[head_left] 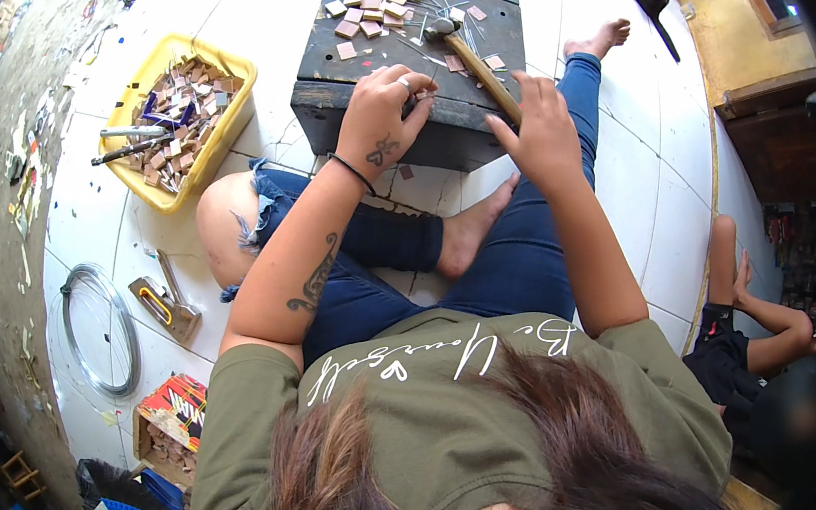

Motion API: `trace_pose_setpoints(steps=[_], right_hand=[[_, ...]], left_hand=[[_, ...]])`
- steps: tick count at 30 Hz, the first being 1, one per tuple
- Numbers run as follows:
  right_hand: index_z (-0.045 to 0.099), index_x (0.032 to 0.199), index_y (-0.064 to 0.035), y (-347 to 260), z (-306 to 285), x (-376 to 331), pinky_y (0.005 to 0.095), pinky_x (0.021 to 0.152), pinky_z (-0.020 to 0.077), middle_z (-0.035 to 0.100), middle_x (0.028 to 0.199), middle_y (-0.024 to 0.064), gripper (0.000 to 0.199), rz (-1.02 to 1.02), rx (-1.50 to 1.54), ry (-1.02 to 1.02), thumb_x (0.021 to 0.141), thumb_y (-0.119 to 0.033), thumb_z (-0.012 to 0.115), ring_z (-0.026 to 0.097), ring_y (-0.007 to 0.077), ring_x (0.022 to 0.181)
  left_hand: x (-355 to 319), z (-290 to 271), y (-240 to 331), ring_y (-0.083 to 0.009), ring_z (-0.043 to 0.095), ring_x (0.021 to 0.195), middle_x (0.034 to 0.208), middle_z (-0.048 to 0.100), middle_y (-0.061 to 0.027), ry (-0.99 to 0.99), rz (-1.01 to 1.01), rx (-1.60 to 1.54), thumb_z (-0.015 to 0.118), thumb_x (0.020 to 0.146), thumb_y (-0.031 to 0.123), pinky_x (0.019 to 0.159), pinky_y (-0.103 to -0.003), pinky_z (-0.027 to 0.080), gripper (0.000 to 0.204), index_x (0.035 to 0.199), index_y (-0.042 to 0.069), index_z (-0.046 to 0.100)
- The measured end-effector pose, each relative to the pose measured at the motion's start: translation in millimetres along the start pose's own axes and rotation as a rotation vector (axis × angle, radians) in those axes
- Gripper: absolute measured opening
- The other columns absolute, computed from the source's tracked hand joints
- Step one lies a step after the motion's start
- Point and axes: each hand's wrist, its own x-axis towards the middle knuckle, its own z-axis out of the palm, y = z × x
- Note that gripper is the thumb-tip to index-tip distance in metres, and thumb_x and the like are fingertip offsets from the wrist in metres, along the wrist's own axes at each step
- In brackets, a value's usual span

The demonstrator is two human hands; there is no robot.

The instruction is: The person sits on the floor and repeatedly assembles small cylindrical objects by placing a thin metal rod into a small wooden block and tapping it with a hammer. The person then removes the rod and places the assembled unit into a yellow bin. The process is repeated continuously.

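At twelve o'clock, my left hand (385,108) pinches a small pale piece (424,95), mostly hidden; my half-open right hand (543,134), grip unclear, meets a wooden-handled steel hammer (478,66).

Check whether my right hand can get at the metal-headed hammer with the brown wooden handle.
Likely yes: the right hand is spread open right at the handle end of the hammer, which lies on the dark rectangular box, and nothing visible blocks it.

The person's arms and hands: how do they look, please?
Both sleeves are short and olive green. The left hand has a silvery ring, a small dark tattoo and a thin black wristband; a larger tattoo marks that forearm. The right hand shows no ring.
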Motion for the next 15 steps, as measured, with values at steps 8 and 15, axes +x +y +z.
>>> trace_pose_setpoints(steps=[8, 15], right_hand=[[0.045, 0.137, -0.0055, 26, -10, -28, 0.0362, 0.075, 0.051, 0.058, 0.099, 0.0173, 0.04, 0.093, 0.522, -0.115, 0.097, -0.006, 0.048, 0.062, 0.0266, 0.083], [0.044, 0.146, -0.0116, -4, -90, -55, 0.018, 0.051, 0.036, 0.055, 0.084, 0.0021, 0.043, 0.252, 0.762, -0.296, 0.103, -0.009, 0.042, 0.043, 0.0028, 0.057]], left_hand=[[-1, 6, 4, -0.0294, 0.063, 0.074, 0.079, 0.064, -0.0117, 0.148, 0.089, 0.046, 0.069, 0.086, 0.011, 0.069, -0.036, 0.05, 0.009, 0.084, 0.002, 0.069], [-3, 11, 1, -0.0298, 0.061, 0.076, 0.076, 0.06, -0.0094, 0.186, 0.131, 0.101, 0.069, 0.085, 0.011, 0.069, -0.04, 0.05, 0.011, 0.079, 0.003, 0.065]])
